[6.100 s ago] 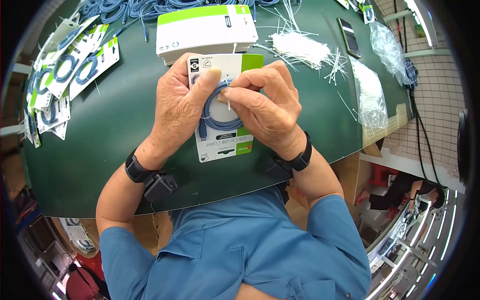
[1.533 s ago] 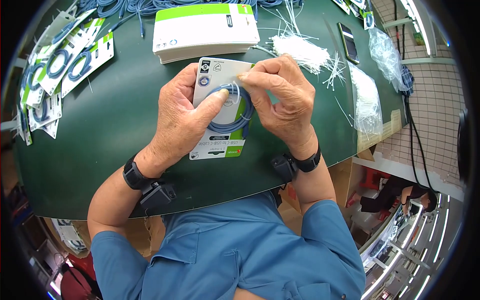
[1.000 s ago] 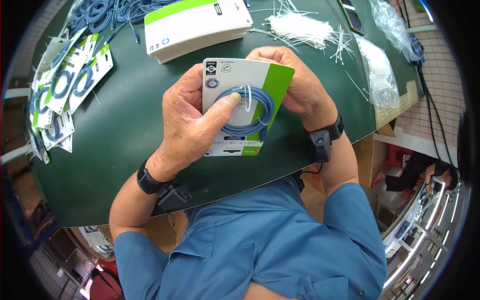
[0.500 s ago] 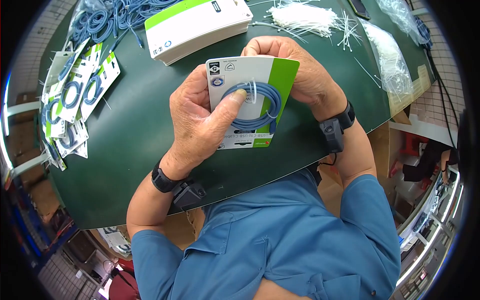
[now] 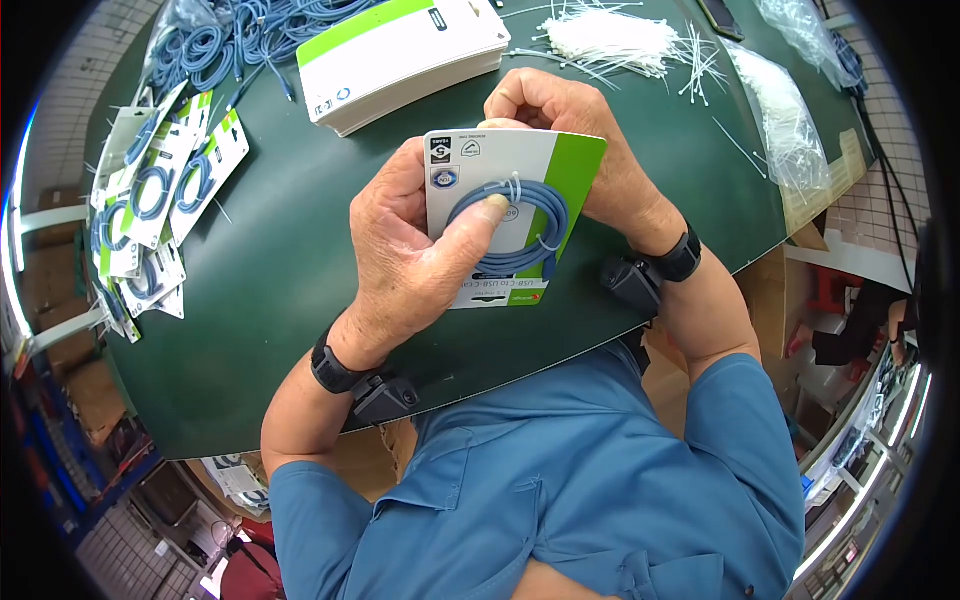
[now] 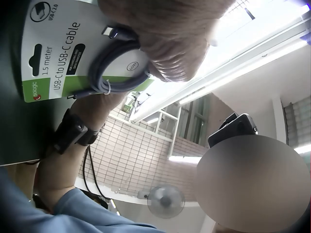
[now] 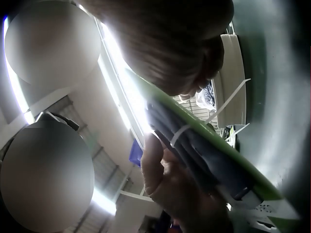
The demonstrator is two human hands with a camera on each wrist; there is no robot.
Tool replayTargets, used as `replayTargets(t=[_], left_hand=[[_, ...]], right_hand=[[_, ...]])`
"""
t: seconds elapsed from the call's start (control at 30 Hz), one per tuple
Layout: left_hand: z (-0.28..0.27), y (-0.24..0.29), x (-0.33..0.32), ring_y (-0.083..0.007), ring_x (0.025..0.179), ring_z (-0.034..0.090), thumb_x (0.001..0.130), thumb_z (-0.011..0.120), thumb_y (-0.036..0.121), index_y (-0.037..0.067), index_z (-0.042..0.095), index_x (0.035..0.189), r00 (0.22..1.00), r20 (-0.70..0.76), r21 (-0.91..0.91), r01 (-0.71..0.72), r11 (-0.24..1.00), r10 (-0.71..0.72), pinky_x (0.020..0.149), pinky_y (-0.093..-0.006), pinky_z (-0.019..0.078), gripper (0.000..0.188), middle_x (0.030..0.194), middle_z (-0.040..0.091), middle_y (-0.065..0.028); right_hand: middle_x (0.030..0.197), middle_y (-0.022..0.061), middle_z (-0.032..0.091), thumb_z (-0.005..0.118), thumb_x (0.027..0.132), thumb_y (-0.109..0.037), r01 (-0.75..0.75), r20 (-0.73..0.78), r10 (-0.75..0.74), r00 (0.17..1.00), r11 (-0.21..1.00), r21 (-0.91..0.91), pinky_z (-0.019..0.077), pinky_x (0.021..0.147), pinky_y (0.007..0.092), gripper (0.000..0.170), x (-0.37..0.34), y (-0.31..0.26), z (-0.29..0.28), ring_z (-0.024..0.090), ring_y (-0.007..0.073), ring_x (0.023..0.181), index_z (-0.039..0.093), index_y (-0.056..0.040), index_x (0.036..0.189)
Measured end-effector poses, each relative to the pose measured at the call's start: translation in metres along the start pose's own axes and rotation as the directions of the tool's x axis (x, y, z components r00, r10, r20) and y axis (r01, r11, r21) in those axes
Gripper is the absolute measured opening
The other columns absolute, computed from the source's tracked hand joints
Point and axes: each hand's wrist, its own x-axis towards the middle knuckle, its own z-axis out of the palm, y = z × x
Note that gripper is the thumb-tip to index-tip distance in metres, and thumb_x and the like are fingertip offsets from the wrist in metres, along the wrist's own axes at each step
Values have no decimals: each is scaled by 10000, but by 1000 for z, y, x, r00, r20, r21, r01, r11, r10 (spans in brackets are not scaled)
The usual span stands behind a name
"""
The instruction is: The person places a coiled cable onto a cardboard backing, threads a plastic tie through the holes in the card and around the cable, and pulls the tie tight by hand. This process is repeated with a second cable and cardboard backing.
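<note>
A white and green card bearing a coiled blue cable is held upright by the left hand, its thumb pressing on the coil. At the coil's top a white tie forms a small loop. The right hand is bent behind the card's upper right, its fingertips hidden in the head view. The left wrist view has the card's print and a metal cable plug. From the card's back a white tie end sticks out near the right hand in the right wrist view.
Beyond the hands stands a stack of cards, with loose white ties right of it and blue cables behind at left. Cards with coils lie at left. A bag of ties and a phone are at right.
The right hand has gone from the front of the coil to behind the card. The white loop on the coil is smaller than half a second ago. The left hand keeps its hold.
</note>
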Motion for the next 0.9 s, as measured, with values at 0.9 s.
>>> replayTargets(t=[0.9], left_hand=[[-12,14,1,-56,786,660,878,850,113,28,642,1023,996,80,174,14,985,-29,698,-227,547,268,913,727,-20]], right_hand=[[848,-24,575,642,1076,-97,-80,-485,87,870,996,36,393,627,213,134,9,36,-41,488,55,706,622,-49,952]])
